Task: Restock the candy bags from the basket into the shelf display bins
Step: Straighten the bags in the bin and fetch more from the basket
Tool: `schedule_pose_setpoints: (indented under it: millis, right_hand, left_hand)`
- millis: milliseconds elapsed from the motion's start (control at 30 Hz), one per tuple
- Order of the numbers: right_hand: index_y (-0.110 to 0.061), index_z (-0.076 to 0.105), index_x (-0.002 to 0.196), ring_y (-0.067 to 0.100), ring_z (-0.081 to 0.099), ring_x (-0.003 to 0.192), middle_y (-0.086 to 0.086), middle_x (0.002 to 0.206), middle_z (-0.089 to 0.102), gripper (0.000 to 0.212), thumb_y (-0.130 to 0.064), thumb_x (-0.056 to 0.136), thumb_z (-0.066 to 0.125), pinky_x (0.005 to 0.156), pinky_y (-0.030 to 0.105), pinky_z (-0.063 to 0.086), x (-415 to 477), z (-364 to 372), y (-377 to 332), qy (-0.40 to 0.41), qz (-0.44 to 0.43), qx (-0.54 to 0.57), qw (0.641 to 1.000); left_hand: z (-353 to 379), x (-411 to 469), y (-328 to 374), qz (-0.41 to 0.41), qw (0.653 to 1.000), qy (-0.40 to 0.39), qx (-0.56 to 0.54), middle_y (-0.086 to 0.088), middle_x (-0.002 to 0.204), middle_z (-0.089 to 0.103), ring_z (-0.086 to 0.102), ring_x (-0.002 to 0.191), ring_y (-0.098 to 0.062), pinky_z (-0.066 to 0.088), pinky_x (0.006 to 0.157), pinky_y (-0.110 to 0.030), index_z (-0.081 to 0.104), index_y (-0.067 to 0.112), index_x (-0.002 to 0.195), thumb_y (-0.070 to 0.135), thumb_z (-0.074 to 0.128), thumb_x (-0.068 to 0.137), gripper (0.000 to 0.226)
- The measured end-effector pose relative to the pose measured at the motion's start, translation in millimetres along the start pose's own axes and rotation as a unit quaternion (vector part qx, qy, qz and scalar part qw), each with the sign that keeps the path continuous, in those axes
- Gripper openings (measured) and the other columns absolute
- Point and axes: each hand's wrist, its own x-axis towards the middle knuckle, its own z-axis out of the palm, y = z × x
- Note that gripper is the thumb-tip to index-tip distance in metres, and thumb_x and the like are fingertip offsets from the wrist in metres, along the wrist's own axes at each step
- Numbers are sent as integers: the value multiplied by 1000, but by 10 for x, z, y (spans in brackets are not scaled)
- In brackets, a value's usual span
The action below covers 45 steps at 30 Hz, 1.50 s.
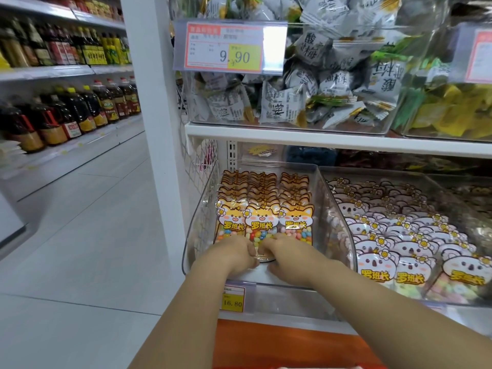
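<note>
The left hand [234,253] and right hand [287,258], fingers curled, appear to pinch the glossy lower edge of the front middle fox-printed candy bag [261,222], 1 of 3 rows in the clear curved plastic bin [198,209], with koala bags [399,235] just right and a yellow 16.80 price tag [233,299] directly below.

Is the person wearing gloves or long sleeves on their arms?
No gloves. The left hand and right hand are bare. The left forearm and right forearm are bare too, with no sleeve showing as far as the picture goes. I see no watch, bracelet or ring.
</note>
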Motion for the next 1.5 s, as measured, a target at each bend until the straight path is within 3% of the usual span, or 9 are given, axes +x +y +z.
schedule_pose_setpoints:
  millis: [200,367,500,567,667,800,1000,1167,1500]
  right_hand:
    - [-29,46,133,28,52,118,3,133,50,44,-18,91,56,87,37,45,4,-24,-8,-14,10,-16,1000]
    - [-30,44,136,27,51,121,2,134,50,46,-21,92,55,89,38,47,10,0,-11,-5,17,-33,999]
    - [-31,44,140,27,51,122,2,136,49,48,-22,93,55,92,38,47,-5,13,-2,-9,17,-29,999]
    - [-31,45,140,28,51,123,2,138,49,48,-23,94,56,94,38,47,-11,9,-4,-6,16,-25,1000]
    - [-32,45,141,28,50,125,2,139,48,49,-22,94,56,97,39,46,-13,9,-2,-5,15,-18,1000]
    - [-35,46,142,28,51,126,2,140,50,51,-23,94,55,97,38,46,-26,17,0,-9,12,-25,1000]
    - [-36,52,138,26,54,124,0,140,55,47,-25,93,53,94,37,48,-16,49,18,4,19,-22,1000]
    - [-34,57,133,27,61,113,1,127,64,46,-26,89,55,89,36,53,27,109,19,-25,27,35,999]
    - [-42,45,142,25,57,119,-2,133,60,53,-26,93,57,95,41,52,47,90,-3,-15,9,46,999]
  left_hand:
    - [48,54,-24,-30,999,15,3,-8,127,58,57,115,-27,45,91,-33,54,17,126,35,60,95,37]
    - [-30,57,-45,21,990,139,-34,-6,118,56,58,97,-22,49,84,-37,49,25,112,29,61,95,21]
    - [-40,33,-36,77,971,200,-105,-1,121,55,57,88,-18,44,73,-32,19,31,149,22,63,96,70]
    - [-52,46,-42,66,968,227,-80,-1,116,60,60,87,-19,44,70,-32,5,33,155,20,61,96,83]
    - [-70,82,-70,20,968,249,-20,-7,117,65,63,96,-28,50,76,-38,21,31,148,20,58,96,65]
    - [-31,109,-66,-37,957,286,-37,-9,109,65,62,89,-31,47,69,-39,28,22,128,19,54,96,42]
    - [29,128,-72,-84,946,311,-44,-12,110,65,57,82,-29,39,67,-37,27,17,120,16,53,98,33]
    - [-58,154,-34,-105,942,301,-105,-12,120,62,63,103,-33,40,73,-37,32,14,124,21,58,97,39]
    - [-66,154,-41,-88,933,342,-65,-14,106,66,66,95,-35,41,68,-36,36,8,123,14,54,98,31]
